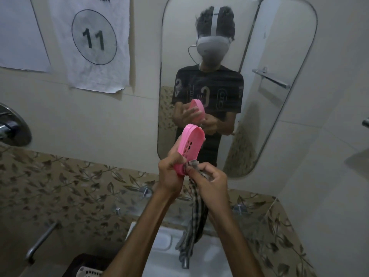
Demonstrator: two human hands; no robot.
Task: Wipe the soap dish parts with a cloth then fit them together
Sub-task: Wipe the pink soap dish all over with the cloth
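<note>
Left hand gripping lower end of pink slotted soap dish part, fingers curled round rim, dish tilting upward before mirror. Right hand pinching checked cloth against dish's bottom edge, cloth hanging over washbasin.

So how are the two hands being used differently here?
The left hand grips the pink soap dish by its lower end, holding it up on a tilt. The right hand pinches a bunched checked cloth against the dish's lower edge, the rest hanging down. Both hands are raised over the sink.
</note>
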